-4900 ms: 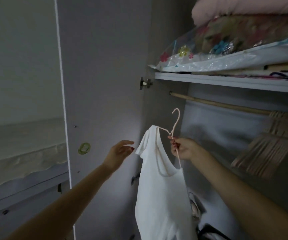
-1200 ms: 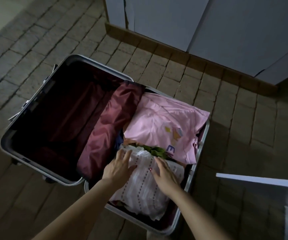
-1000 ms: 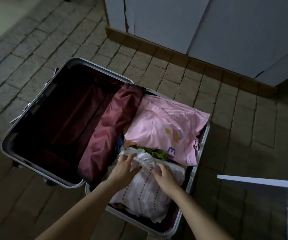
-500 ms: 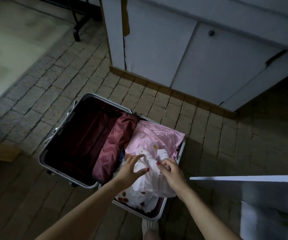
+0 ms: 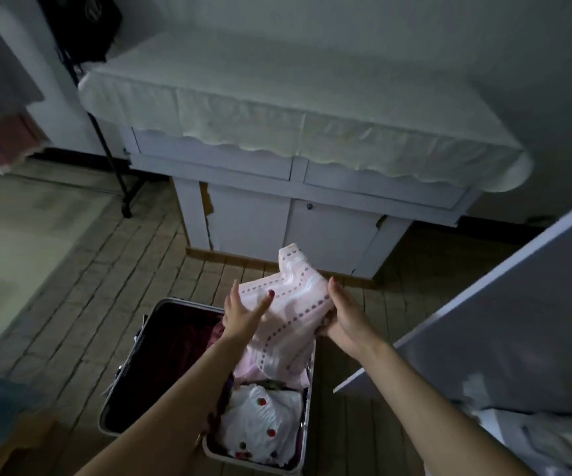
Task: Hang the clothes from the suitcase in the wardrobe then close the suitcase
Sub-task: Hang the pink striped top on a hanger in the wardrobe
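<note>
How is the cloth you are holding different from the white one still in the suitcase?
The held garment is pale pink with rows of purple dots; the white garment has scattered red spots. The held garment is lifted between both hands; the white garment lies crumpled in the suitcase. Both look light and soft.

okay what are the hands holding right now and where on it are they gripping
Both hands hold the pale dotted garment, lifted above the open suitcase. The left hand presses its left side; the right hand grips its right edge.

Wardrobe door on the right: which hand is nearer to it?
Right. The right hand grips the dotted garment on the side toward the wardrobe door; the left hand is across the garment, farther away.
</note>
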